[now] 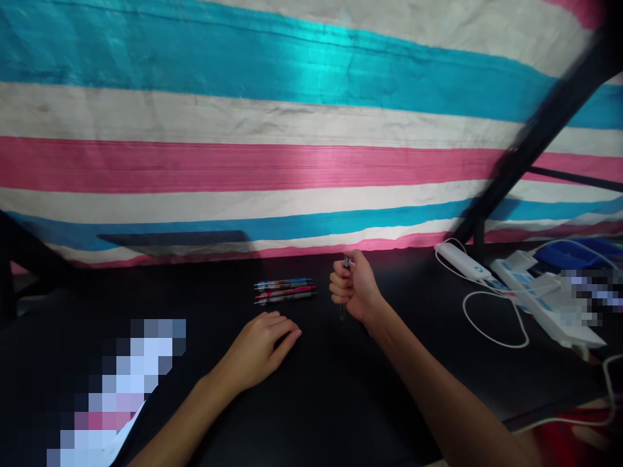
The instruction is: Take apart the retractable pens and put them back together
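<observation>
On the black tabletop, my left hand [263, 347] rests palm down, its fingers stretched loosely and nothing in them. Just beyond its fingertips lie several pens [285, 292] side by side, with blue, red and grey barrels; the hand looks apart from them. To their right my right hand [355, 285] is closed in a fist around a dark pen [346, 262]. That pen stands roughly upright, its top showing above the thumb and its lower end below the fist. The middle of its barrel is hidden by the fingers.
A white power strip [545, 301] with cables and a white adapter [462, 261] lie at the right. Behind them is a blue object [574, 253]. A striped sheet [292, 165] hangs along the back, and a black slanted bar [535, 139] stands at the right. A blurred-out bright object [131, 383] lies at left.
</observation>
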A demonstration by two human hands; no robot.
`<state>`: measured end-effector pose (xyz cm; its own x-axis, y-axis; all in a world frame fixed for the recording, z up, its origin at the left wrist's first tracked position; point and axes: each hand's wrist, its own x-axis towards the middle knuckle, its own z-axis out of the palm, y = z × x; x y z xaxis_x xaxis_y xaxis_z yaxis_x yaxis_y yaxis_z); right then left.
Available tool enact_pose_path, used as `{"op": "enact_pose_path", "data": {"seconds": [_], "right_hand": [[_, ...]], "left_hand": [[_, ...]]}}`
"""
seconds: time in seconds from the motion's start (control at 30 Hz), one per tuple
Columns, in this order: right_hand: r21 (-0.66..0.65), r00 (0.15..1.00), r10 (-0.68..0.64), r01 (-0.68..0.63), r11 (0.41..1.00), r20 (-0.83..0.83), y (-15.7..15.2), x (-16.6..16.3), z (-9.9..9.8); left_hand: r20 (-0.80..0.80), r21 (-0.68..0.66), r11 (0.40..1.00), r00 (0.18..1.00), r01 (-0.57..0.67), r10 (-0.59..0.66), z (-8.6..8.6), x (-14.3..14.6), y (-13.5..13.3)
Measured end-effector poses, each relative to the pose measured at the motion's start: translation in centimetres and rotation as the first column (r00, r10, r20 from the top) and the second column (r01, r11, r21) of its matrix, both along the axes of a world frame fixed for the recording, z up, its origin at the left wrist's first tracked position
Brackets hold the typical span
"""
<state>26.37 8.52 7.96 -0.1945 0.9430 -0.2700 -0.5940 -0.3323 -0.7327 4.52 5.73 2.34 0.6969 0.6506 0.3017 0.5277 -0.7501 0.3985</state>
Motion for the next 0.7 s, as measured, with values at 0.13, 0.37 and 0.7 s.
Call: {"op": "enact_pose_path", "data": {"seconds": [0.13, 0.37, 0.7], "right_hand": [[0.003, 1.0, -0.018, 0.018, 1.0, 0.002, -0.1, -0.1, 0.2], [-0.019, 0.988, -0.02, 0.023, 1.0, 0.153, 0.7, 1.3, -0.5], [0.324, 0.385, -0.256, -0.122, 0.938, 0.887, 0.1, 4.2, -4.4]], "left_hand": [[-0.003, 0.002, 1.0, 1.0, 0.002, -0.002, -0.1, 0.0, 0.1], [0.0, -0.021, 0.999, 1.0, -0.031, 0.031, 0.1, 0.0, 0.3], [-0.003, 0.208, 0.938, 0.959, -0.276, 0.283, -0.7, -1.0, 1.4]]}}
